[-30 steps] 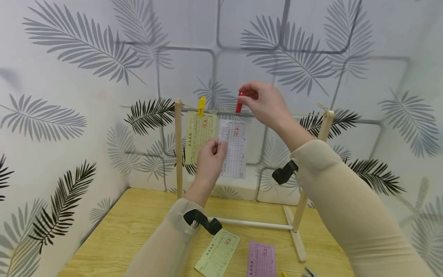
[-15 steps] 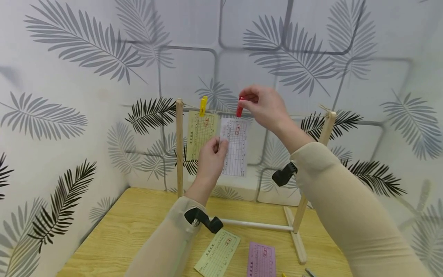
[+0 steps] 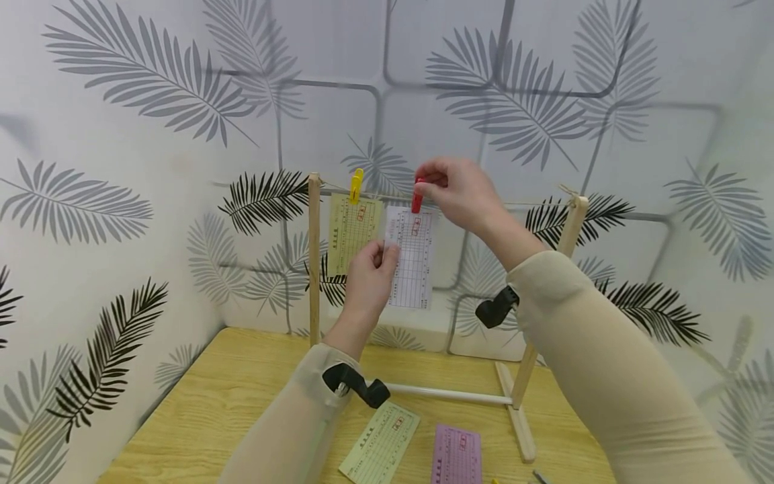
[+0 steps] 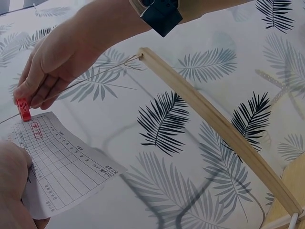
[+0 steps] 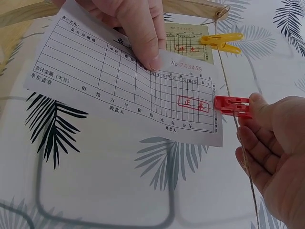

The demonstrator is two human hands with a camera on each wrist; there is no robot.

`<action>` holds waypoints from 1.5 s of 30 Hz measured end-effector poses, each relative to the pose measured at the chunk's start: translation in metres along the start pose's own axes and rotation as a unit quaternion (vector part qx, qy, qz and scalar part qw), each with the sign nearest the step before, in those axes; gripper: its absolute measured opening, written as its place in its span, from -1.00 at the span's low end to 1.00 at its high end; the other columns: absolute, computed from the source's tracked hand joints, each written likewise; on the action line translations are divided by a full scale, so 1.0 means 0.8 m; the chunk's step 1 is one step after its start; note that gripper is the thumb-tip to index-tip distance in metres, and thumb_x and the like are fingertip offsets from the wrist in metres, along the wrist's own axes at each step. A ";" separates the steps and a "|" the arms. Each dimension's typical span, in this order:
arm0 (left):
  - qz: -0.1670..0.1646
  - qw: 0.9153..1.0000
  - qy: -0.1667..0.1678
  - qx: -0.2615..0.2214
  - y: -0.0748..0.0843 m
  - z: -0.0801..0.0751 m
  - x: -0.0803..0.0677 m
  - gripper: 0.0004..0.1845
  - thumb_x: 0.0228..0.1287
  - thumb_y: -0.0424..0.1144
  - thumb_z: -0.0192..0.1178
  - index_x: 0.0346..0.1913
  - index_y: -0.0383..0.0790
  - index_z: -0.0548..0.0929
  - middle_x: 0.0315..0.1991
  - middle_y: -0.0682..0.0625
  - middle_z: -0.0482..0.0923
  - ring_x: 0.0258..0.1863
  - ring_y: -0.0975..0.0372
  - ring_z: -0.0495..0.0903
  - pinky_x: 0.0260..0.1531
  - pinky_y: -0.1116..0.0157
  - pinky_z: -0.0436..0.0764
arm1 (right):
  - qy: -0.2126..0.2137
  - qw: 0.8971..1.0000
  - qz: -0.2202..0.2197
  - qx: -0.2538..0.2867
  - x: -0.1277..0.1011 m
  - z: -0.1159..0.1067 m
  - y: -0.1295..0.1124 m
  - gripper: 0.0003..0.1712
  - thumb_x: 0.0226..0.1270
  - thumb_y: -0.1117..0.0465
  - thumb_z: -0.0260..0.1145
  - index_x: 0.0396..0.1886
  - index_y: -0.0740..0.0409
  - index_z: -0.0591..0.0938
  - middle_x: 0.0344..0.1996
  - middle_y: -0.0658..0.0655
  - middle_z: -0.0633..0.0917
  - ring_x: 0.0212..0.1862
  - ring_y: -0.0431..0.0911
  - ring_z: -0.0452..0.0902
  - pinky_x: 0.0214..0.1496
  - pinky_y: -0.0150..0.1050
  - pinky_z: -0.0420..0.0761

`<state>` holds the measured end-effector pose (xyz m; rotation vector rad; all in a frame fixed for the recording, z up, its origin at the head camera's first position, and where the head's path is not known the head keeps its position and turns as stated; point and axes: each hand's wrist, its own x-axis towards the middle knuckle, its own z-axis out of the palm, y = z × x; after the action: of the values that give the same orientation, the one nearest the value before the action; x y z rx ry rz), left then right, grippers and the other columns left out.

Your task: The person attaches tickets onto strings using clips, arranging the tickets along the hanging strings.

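A wooden rack (image 3: 313, 255) carries a thin string (image 3: 520, 202) between two posts. A yellow peg (image 3: 357, 185) pins a pale yellow slip (image 3: 353, 232) to the string. Beside it hangs a white slip (image 3: 412, 259) (image 5: 128, 90) (image 4: 62, 167), pinched at its left edge by my left hand (image 3: 370, 279) (image 5: 136, 24). My right hand (image 3: 459, 191) (image 4: 57, 71) (image 5: 271, 152) pinches a red peg (image 3: 417, 196) (image 5: 232, 106) (image 4: 23, 109) at the string, right at the white slip's top edge.
On the wooden table (image 3: 205, 403) lie a pale yellow slip (image 3: 381, 444) and a purple slip (image 3: 456, 456); bits of more pegs show at the bottom edge. The rack's white crossbar (image 3: 450, 395) and right foot (image 3: 519, 417) stand behind them. Leaf-patterned walls close in behind and left.
My right hand has lowered the red peg from above the string down to the top edge of the white slip. The left hand has kept its hold.
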<state>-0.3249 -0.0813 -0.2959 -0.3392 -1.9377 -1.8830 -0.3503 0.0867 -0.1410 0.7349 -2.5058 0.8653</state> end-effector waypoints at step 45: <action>-0.008 0.999 0.039 -0.028 -0.013 -0.022 -0.022 -0.81 0.70 -0.25 0.23 0.18 -0.24 0.64 -0.08 -0.06 0.64 -0.11 0.15 0.58 -0.06 0.21 0.60 | 0.017 0.999 -0.017 0.024 -0.038 -0.008 0.013 -0.46 0.66 0.06 0.43 0.49 0.14 0.62 0.34 0.17 0.70 0.40 0.11 0.59 0.48 0.07 0.52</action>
<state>-0.3121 -0.0972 -0.3132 -0.2629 -1.8455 -1.9342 -0.3309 0.1086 -0.1562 0.7688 -2.4431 0.9215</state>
